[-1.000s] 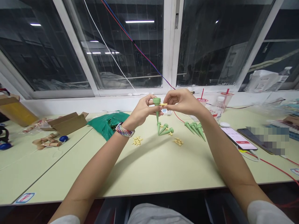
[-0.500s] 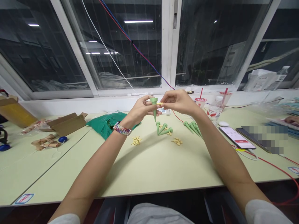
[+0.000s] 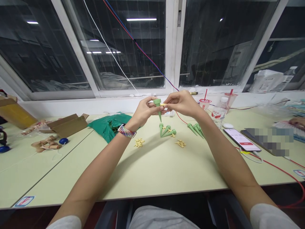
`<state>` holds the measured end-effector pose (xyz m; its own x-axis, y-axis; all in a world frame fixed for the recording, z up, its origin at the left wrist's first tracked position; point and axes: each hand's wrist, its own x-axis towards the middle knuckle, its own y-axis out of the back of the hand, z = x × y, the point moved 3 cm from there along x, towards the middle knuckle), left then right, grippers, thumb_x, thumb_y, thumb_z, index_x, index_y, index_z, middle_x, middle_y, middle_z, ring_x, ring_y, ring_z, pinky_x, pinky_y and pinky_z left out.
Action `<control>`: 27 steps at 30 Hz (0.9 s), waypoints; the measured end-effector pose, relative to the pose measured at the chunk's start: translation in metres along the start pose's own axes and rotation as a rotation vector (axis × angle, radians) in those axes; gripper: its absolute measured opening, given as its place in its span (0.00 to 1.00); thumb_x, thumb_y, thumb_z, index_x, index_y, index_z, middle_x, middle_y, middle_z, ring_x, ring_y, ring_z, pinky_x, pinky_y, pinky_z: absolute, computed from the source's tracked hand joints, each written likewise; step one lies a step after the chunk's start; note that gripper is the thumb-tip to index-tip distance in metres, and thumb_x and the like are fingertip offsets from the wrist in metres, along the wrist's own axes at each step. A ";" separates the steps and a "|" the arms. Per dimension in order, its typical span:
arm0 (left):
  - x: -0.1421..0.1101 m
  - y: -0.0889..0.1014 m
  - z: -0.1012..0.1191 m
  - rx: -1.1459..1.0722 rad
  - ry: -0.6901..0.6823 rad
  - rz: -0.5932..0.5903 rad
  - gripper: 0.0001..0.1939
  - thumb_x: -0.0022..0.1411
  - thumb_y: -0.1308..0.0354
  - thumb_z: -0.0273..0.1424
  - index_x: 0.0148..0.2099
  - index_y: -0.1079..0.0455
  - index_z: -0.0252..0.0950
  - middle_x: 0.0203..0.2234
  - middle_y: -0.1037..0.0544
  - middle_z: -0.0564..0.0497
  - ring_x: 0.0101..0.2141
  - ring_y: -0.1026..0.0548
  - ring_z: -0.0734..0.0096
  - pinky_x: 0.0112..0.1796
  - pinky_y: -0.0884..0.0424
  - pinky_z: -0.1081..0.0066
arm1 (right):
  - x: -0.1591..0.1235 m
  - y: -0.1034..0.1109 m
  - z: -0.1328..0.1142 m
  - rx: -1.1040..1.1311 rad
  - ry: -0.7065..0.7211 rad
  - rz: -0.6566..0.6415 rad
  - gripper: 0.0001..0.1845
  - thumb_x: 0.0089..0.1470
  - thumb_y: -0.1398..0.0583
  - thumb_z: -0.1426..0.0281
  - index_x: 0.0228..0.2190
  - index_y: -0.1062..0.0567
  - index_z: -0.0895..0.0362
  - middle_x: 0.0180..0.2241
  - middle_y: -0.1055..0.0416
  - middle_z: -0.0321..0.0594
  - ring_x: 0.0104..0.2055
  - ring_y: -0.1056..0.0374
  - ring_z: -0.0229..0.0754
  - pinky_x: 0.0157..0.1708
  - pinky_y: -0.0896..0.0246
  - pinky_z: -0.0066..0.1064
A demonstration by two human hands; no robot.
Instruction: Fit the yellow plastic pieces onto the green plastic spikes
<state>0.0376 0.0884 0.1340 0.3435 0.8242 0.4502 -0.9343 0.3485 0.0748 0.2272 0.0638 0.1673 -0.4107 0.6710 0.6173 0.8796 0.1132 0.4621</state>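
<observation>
My left hand (image 3: 145,110) is closed around a green plant watering spike (image 3: 157,103), its wide cap up and its tip pointing down over the table. Pinched in the fingers of my right hand (image 3: 182,103) is a small yellow valve piece (image 3: 163,104), which meets the side of the spike just below the cap. Below my hands lie several green spikes (image 3: 168,131) with yellow pieces on them. More green spikes (image 3: 195,129) rest by my right forearm. Two small heaps of yellow pieces, a left heap (image 3: 139,142) and a right heap (image 3: 180,143), lie nearer me.
A green plastic bag (image 3: 109,124) and an open cardboard box (image 3: 69,126) lie to the left, near wooden toys with a blue ball (image 3: 63,141). On the right are a phone (image 3: 241,140), a bottle (image 3: 219,109) and drink cups (image 3: 205,104). Another person's hand (image 3: 297,121) shows at far right.
The spike in my left hand has tilted slightly, its tip swinging to the right. My right hand still holds the yellow piece against it and has shifted very little.
</observation>
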 end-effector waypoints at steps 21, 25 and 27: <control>-0.003 -0.004 0.015 0.090 -0.017 0.078 0.28 0.48 0.20 0.34 0.45 0.33 0.36 0.32 0.16 0.47 0.33 0.14 0.58 0.39 0.15 0.57 | 0.004 -0.006 0.021 0.043 -0.142 -0.109 0.26 0.67 0.40 0.48 0.29 0.23 0.58 0.30 0.20 0.46 0.26 0.25 0.40 0.25 0.30 0.32; -0.004 -0.002 0.016 0.103 -0.012 0.084 0.28 0.49 0.20 0.35 0.44 0.33 0.36 0.31 0.16 0.48 0.32 0.14 0.59 0.38 0.15 0.59 | 0.003 -0.003 0.019 0.043 -0.126 -0.074 0.19 0.61 0.32 0.52 0.37 0.26 0.56 0.30 0.20 0.41 0.27 0.25 0.39 0.25 0.31 0.30; -0.004 -0.002 0.016 0.102 -0.009 0.073 0.28 0.49 0.20 0.36 0.44 0.33 0.35 0.31 0.16 0.48 0.32 0.14 0.59 0.37 0.16 0.60 | 0.002 -0.002 0.017 0.039 -0.099 -0.072 0.18 0.56 0.28 0.57 0.37 0.26 0.55 0.30 0.21 0.40 0.28 0.25 0.40 0.25 0.31 0.30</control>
<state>0.0364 0.0778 0.1464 0.2738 0.8416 0.4656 -0.9618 0.2402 0.1314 0.2283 0.0777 0.1569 -0.4489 0.7290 0.5167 0.8582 0.1906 0.4766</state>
